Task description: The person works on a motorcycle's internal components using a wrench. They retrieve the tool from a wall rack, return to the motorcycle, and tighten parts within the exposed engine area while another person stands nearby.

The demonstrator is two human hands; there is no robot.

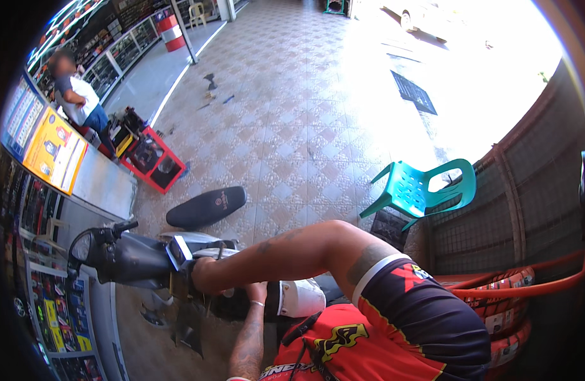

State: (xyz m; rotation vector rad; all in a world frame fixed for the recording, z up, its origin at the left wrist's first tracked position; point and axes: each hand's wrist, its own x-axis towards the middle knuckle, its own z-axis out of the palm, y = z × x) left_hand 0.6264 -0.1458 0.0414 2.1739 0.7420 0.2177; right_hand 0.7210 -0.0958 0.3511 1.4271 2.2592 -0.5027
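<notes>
A partly stripped motorcycle stands across the lower left, its handlebar and round headlight at the far left. My right arm reaches across from the right. My right hand is down in the open middle of the frame, behind a small dark-and-white box-like piece; its fingers are hidden. From the lower edge comes my left arm, with a pale band at the wrist. My left hand is in the same area, partly covered by my right forearm, fingers out of sight. Beside it is a white rounded piece.
A long black seat lies on the tiled floor beyond the motorcycle. A green plastic chair stands to the right, above stacked tyres. At left are a red tool cart, a person and display shelves.
</notes>
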